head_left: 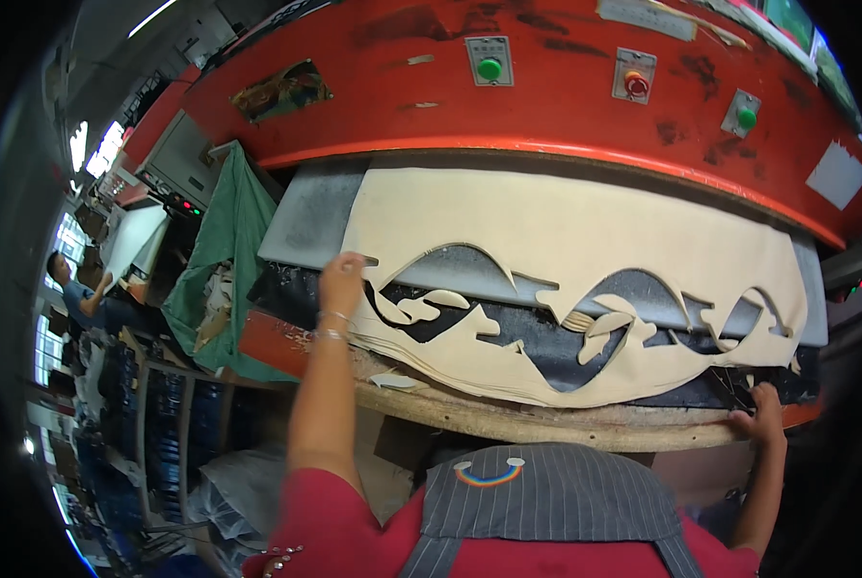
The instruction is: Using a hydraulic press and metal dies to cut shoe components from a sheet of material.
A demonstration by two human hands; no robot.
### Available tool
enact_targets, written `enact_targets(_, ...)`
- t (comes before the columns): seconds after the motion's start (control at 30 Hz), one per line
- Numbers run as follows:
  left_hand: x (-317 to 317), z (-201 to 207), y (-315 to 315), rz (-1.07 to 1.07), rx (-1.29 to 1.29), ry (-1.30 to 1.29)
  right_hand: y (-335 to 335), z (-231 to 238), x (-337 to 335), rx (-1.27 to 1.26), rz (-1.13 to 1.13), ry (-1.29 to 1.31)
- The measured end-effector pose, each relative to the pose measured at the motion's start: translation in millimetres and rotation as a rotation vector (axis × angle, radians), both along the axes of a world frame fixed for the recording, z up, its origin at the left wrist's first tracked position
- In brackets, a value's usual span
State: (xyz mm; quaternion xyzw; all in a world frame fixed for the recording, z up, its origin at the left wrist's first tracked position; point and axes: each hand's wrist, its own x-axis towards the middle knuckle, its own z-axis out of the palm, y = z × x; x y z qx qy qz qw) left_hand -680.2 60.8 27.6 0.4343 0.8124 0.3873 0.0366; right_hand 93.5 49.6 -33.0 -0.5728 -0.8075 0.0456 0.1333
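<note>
A large cream sheet (566, 212), apparently several layers thick along its near edge, lies across the grey press bed with curved shapes cut out of it. My left hand (342, 284) is closed on the sheet's left edge, beside a cutout. Over at the near right corner, my right hand (765, 414) is by the wooden bed edge, its thumb and fingers apart, with nothing visible in it. Loose cream offcuts (599, 337) and leaf-shaped scraps (447, 300) sit in the openings, where the dark surface shows through.
A red machine beam (392, 87) with green buttons (490, 68) and a red button (635, 84) spans the far side. Green cloth (224, 250) hangs at the left. A wooden strip (508, 420) edges the bed. Another person (82, 294) stands far left, holding a pale sheet.
</note>
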Motion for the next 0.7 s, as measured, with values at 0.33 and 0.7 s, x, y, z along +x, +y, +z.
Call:
enact_targets(0.33,-110.0,-14.9,75.1,-0.153,-0.376,-0.264,-76.3,181.7,-126.9,0.141,-0.346,0.338)
enact_targets(0.7,-95.2,-43.9,32.0,-0.117,0.025,0.129,66.6,125.7,-610.8,-0.024,0.477,0.205)
